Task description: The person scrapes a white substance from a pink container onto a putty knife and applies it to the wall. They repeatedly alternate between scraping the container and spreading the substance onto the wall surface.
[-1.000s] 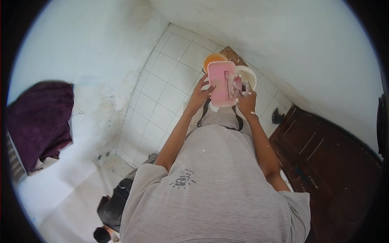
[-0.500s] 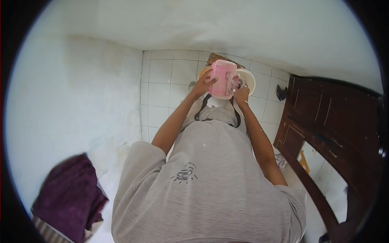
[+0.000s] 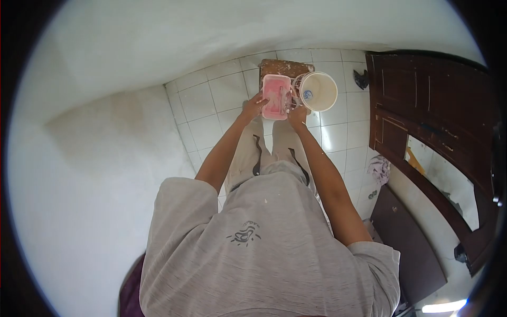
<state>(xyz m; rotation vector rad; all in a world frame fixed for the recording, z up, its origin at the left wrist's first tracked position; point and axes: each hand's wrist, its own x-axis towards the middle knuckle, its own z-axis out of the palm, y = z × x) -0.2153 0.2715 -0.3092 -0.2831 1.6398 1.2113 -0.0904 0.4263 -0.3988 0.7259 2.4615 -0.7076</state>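
My left hand (image 3: 254, 105) is closed on the left rim of a shallow pink plastic tray (image 3: 274, 95), thumb over the edge. Pink and whitish smears coat the tray's inside. At the tray's right side, my right hand (image 3: 298, 114) is closed around a whitish, paint-smeared tool whose kind I cannot make out. Its fingers are partly hidden. Just beyond that hand stands a white bucket (image 3: 330, 100), with a small blue patch visible inside. Behind the tray is a brown wooden stool or board (image 3: 285, 67) speckled with pale paint.
White floor tiles (image 3: 203, 108) surround my feet, with pale walls in front and to the left. A dark wooden cabinet (image 3: 404, 95) stands on the right, a black object (image 3: 360, 79) beside it. Crumpled cloth (image 3: 378, 169) lies on the right. Purple fabric (image 3: 131, 285) shows at lower left.
The view has shifted, showing more floor and less purple fabric. The tray sits flatter and farther left of the white bucket, whose opening is now uncovered. The orange-yellow rim behind the tray is hidden.
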